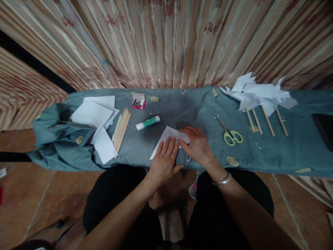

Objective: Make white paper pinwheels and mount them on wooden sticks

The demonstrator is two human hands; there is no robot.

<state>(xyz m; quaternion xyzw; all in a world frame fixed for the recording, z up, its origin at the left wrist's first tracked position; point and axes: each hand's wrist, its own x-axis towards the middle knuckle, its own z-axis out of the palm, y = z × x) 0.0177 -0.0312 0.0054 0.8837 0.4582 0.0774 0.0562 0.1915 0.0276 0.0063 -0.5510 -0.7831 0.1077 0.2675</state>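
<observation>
Left of frame: loose white sheets point(93, 113) and wooden sticks point(123, 127), unassembled. Centre: white paper point(166, 134), apparently part-folded, under flat left hand point(161, 164), fingers extended; right hand point(198, 145) bent over its right end, pinch unclear. Upper right: assembled pinwheels point(270, 93).

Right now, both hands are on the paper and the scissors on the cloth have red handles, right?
Not quite: the scissors are green-handled, not red, as the head view shows. The left hand and right hand are both on the paper.

Dim, soft light; faint shadow on cloth point(195, 104); curtain point(179, 52) stretched toward corners; slight blur.
</observation>
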